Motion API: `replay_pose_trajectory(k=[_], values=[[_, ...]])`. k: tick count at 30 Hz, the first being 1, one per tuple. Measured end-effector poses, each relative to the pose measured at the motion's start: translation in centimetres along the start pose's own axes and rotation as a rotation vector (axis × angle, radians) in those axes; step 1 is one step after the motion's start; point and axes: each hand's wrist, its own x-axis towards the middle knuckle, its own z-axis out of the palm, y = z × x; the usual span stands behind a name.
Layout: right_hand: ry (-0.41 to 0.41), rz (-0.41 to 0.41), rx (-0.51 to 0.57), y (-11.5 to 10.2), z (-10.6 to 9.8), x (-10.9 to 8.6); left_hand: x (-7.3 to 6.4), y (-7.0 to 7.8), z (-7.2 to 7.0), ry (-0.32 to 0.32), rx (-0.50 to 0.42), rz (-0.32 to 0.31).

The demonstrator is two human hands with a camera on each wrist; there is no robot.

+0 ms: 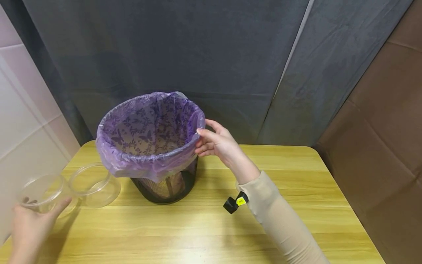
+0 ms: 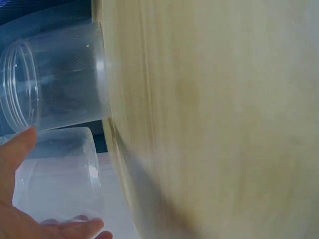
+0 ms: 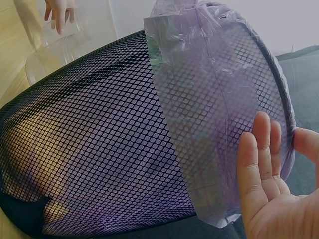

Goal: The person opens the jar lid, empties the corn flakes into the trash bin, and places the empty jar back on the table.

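A black mesh wastebasket (image 1: 163,190) stands at the left of the table, with a patterned purple bin bag (image 1: 145,167) lining it and folded down over its rim. My right hand (image 1: 215,143) holds the bag-covered rim on the right side, thumb over the edge and fingers against the outside. In the right wrist view the fingers (image 3: 264,169) lie along the translucent bag. My left hand (image 1: 34,223) grips a clear plastic jar (image 2: 60,174), its thumb and fingers on opposite sides. A second clear jar (image 1: 102,192) stands upright between the held jar and the wastebasket.
The wood-grain table (image 1: 197,234) reaches back to a dark grey curtain (image 1: 197,47). White panels (image 1: 29,110) close off the left, and a brown cloth wall (image 1: 385,121) stands at the right. A small black device with a yellow label (image 1: 241,201) sits at my right wrist.
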Motion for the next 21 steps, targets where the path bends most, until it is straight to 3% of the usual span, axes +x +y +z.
replay_pose_trajectory(k=[6,13,21], values=[[0.000,0.002,-0.007,0.0,0.0,0.0,-0.1,-0.2,0.2,-0.004,0.002,-0.030],[-0.006,-0.002,-0.008,0.1,-0.1,0.0,0.0,-0.5,0.1,-0.089,0.027,0.038],[-0.011,-0.007,-0.014,0.1,-0.1,0.0,0.3,-1.2,0.3,-0.087,0.099,0.068]])
